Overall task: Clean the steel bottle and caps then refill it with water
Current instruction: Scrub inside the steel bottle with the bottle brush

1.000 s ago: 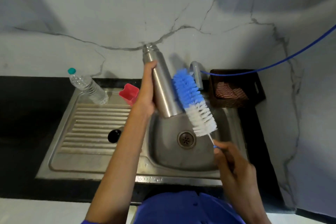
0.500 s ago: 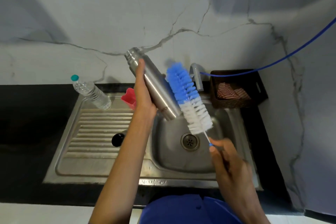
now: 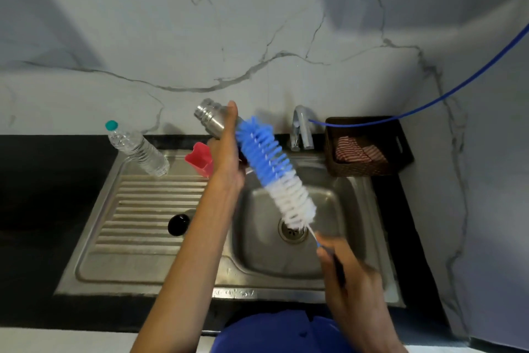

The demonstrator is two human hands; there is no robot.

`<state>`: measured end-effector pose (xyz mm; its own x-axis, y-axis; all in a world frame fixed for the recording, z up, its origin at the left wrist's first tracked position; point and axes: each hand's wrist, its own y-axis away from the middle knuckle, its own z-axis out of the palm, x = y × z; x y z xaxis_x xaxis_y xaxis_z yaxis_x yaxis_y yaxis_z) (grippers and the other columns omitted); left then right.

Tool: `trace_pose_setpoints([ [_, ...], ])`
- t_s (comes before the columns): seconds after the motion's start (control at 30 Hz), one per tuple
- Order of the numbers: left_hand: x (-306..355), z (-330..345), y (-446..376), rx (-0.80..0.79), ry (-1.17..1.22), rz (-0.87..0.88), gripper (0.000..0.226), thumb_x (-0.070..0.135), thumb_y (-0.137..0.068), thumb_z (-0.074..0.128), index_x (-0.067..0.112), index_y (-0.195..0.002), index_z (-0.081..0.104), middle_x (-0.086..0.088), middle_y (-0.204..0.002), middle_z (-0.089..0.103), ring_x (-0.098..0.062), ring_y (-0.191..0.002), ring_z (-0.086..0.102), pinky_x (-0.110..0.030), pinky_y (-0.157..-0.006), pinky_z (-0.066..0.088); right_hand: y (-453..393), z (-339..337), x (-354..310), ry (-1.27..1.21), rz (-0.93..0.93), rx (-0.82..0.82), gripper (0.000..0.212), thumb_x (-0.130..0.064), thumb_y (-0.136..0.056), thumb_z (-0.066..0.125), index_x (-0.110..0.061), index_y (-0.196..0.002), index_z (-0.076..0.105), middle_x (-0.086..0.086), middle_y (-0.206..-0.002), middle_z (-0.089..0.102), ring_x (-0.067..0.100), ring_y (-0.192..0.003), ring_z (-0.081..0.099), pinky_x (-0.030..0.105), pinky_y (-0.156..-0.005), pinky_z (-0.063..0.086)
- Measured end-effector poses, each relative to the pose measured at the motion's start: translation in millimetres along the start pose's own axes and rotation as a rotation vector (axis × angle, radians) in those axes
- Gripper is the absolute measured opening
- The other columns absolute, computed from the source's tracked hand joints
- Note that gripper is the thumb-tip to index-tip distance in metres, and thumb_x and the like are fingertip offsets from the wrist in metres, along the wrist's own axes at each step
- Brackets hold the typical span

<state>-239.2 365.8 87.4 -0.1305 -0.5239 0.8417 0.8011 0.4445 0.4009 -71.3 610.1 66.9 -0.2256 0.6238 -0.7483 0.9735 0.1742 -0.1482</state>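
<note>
Water bottle (image 3: 137, 149) of clear plastic with a green cap leans at the back left corner of the sink (image 3: 143, 272). A black cap (image 3: 178, 224) lies on the ribbed part of the sink. A red cup (image 3: 200, 159) stands behind it, close to the wall. The left hand (image 3: 226, 152) is curled round the steel bottle (image 3: 210, 118) and holds it up over the sink. The steel bottle is tilted, with its open mouth up and to the left. Most of it is hidden by the hand and the brush (image 3: 274, 172). The brush is blue on top and white below, and it lies along the bottle's right side. The right hand (image 3: 349, 275) grips the thin brush handle over the bowl. A tap (image 3: 300, 129) stands behind the bowl. A brown basket (image 3: 369, 171) with a striped cloth (image 3: 357, 152) sits on the dark desk (image 3: 43, 181).
</note>
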Motion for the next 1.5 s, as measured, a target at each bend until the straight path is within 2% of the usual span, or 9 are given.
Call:
trace_pose_setpoints([
  [0.37,-46.4,12.9,36.7,-0.122,0.007,-0.131,0.085,0.081,-0.072,0.072,0.019,-0.131,0.071,-0.007,-0.124,0.076,-0.027,-0.116,0.073,-0.051,-0.107,0.052,-50.4,3.7,1.1,0.034,-0.023,0.093,0.015,-0.032,-0.103,0.052,-0.038,-0.114,0.059,-0.011,-0.06,0.057,0.008,-0.05,0.057,0.023,-0.045,0.043],
  [0.53,-30.1,-16.3,13.6,0.132,0.196,-0.034,0.118,0.085,-0.052,0.082,0.019,-0.146,0.056,-0.012,-0.129,0.073,-0.03,-0.115,0.073,-0.053,-0.102,0.056,4.5,-4.0,11.5,0.0,-0.007,0.053,0.02,-0.039,-0.097,0.053,-0.041,-0.114,0.064,-0.016,-0.059,0.051,-0.005,-0.045,0.049,0.012,-0.047,0.041],
  [0.73,-95.8,-5.0,79.2,0.075,0.148,-0.25,0.065,0.065,-0.088,0.067,0.022,-0.136,0.06,-0.01,-0.119,0.078,-0.029,-0.11,0.075,-0.046,-0.089,0.06,-33.6,14.7,11.3,0.02,0.087,0.012,0.016,-0.033,-0.101,0.054,-0.042,-0.113,0.055,-0.015,-0.067,0.06,-0.006,-0.063,0.06,0.006,-0.053,0.039],
  [0.83,-78.1,-12.3,62.5,0.015,0.133,-0.128,0.065,0.06,-0.089,0.065,0.02,-0.14,0.059,-0.008,-0.122,0.077,-0.03,-0.119,0.071,-0.046,-0.095,0.057,-26.4,10.1,18.0,0.04,0.047,-0.005,0.019,-0.042,-0.102,0.047,-0.042,-0.116,0.059,-0.015,-0.067,0.061,0.006,-0.055,0.059,0.023,-0.051,0.047],
  [0.97,-42.6,-31.7,36.3,0.051,-0.072,0.064,0.097,0.08,-0.077,0.071,0.035,-0.155,0.036,0.003,-0.143,0.065,-0.021,-0.132,0.062,-0.054,-0.111,0.048,1.0,-0.7,14.8,0.005,0.008,0.013,0.022,-0.022,-0.095,0.063,-0.037,-0.111,0.068,-0.03,-0.064,0.051,-0.01,-0.048,0.047,0.007,-0.05,0.041],
  [1.1,-71.5,-17.2,71.4,-0.101,-0.276,0.022,0.074,0.088,-0.085,0.05,0.032,-0.133,0.061,0.007,-0.124,0.075,-0.017,-0.117,0.071,-0.048,-0.104,0.054,-32.4,10.2,3.1,-0.053,0.008,0.089,0.02,-0.024,-0.1,0.06,-0.037,-0.114,0.066,-0.022,-0.07,0.06,-0.01,-0.056,0.055,0.005,-0.055,0.039],
  [1.23,-81.0,6.6,88.2,-0.127,-0.066,-0.214,0.054,0.052,-0.108,0.036,0.02,-0.094,0.078,0.0,-0.09,0.08,-0.012,-0.078,0.076,-0.028,-0.076,0.062,-48.9,11.7,-3.8,0.025,-0.054,0.07,0.019,-0.031,-0.102,0.052,-0.034,-0.117,0.063,-0.015,-0.078,0.068,0.001,-0.065,0.064,0.02,-0.057,0.049],
  [1.4,-39.1,-13.5,44.6,0.021,0.123,-0.13,0.077,0.08,-0.089,0.046,0.018,-0.126,0.073,-0.01,-0.12,0.076,-0.029,-0.114,0.071,-0.047,-0.105,0.052,-7.9,2.3,11.7,0.011,0.053,0.061,0.018,-0.033,-0.094,0.061,-0.042,-0.109,0.066,-0.021,-0.075,0.061,-0.005,-0.055,0.056,0.005,-0.052,0.04],
  [1.5,-27.6,-35.0,30.2,0.071,0.148,-0.09,0.077,0.082,-0.081,0.062,0.012,-0.112,0.074,-0.016,-0.107,0.074,-0.031,-0.097,0.072,-0.047,-0.099,0.053,-8.2,0.0,21.5,-0.017,0.106,0.066,0.022,-0.019,-0.095,0.067,-0.04,-0.101,0.069,-0.022,-0.057,0.053,-0.007,-0.045,0.05,0.001,-0.049,0.035],
])
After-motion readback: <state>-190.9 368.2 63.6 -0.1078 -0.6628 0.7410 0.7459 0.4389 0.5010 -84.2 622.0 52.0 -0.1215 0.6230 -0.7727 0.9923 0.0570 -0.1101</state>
